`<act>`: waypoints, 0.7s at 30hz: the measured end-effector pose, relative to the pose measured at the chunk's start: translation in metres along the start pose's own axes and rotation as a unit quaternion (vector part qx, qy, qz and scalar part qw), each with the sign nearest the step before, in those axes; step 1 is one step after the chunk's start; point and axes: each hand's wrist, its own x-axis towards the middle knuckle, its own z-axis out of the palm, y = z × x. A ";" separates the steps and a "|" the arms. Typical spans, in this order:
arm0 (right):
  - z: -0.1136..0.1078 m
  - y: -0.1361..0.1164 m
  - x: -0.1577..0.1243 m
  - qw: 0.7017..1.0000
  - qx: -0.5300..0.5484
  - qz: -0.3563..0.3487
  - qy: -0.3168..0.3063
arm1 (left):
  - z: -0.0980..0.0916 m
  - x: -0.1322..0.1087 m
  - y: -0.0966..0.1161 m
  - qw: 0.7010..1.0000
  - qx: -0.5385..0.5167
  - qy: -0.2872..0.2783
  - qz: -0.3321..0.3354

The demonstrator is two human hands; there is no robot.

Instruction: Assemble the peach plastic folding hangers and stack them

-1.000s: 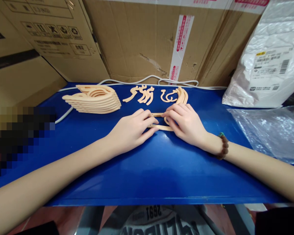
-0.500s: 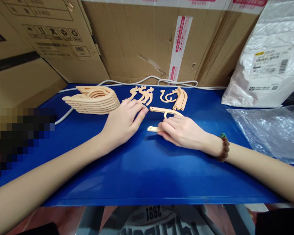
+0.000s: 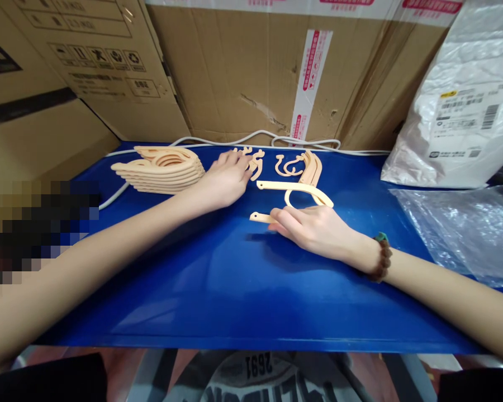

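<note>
A peach plastic hanger frame [image 3: 295,190] lies on the blue table top [image 3: 243,279]. My right hand [image 3: 314,228] rests on its near bar, fingers curled over it and pressing it down. My left hand [image 3: 228,177] reaches to the far side, its fingers over a small pile of peach hook pieces [image 3: 255,159]; whether it grips one is hidden. A second group of hooks and curved bars [image 3: 304,164] lies just beyond the frame. A stack of several finished peach hangers [image 3: 161,167] sits at the far left.
Cardboard boxes [image 3: 243,67] wall off the back and left. A white cable [image 3: 255,137] runs along the table's far edge. A white plastic parcel [image 3: 456,111] and a clear plastic bag [image 3: 465,229] lie at the right.
My left hand let go of the frame and moved away to the far pile of hooks. My right hand stayed on the frame's near bar, and the frame now lies uncovered.
</note>
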 end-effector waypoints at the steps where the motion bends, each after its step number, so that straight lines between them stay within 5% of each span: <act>1: 0.000 0.000 0.000 1.000 0.005 0.006 -0.004 | 0.000 0.009 0.000 0.999 0.003 -0.005 -0.036; 5: 0.001 0.000 -0.001 0.999 0.017 0.025 -0.017 | 0.003 0.034 0.002 0.989 -0.005 -0.023 -0.148; 21: 0.001 0.000 0.002 0.997 0.024 0.039 -0.061 | -0.003 0.056 0.004 0.993 -0.016 0.029 -0.117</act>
